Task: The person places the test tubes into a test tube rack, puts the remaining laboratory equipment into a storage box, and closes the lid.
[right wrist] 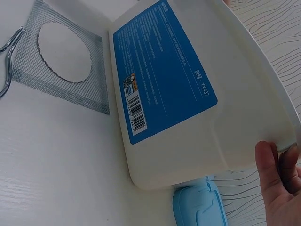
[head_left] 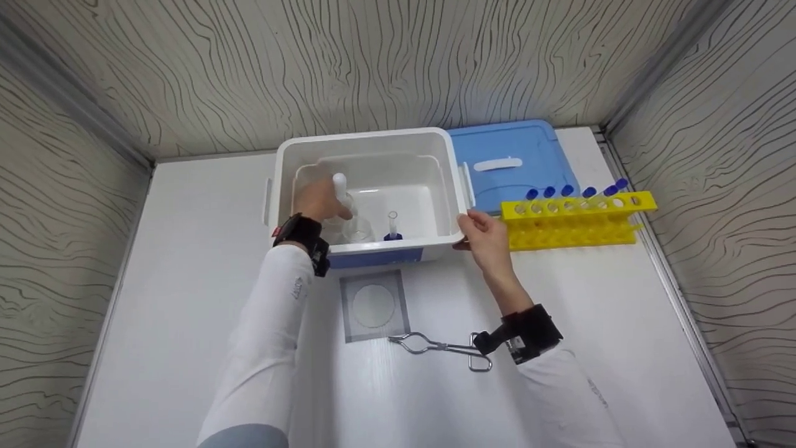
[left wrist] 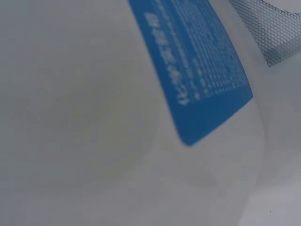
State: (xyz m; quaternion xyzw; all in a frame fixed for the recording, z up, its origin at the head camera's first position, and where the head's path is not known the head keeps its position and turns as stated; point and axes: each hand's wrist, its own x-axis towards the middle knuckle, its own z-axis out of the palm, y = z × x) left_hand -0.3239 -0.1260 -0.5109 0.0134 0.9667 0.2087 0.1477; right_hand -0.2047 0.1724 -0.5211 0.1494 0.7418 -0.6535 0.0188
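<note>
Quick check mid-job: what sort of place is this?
Most likely a lab-style workbench set within patterned panels. A yellow rack holds blue-capped tubes, clear glassware sits in the white bin, and metal tongs lie in front.

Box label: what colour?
The label is mostly blue with white print, clearest in the right wrist view.

I have the left hand (head_left: 317,200) inside a white bin (head_left: 385,168) beside clear glassware (head_left: 357,230), the right hand (head_left: 488,242) gripping the bin's near right corner, blue lid (head_left: 522,146) alongside, blue-capped tubes (head_left: 568,190) in a yellow rack (head_left: 567,218), tongs (head_left: 442,346) by a mesh square (head_left: 373,305).
</note>
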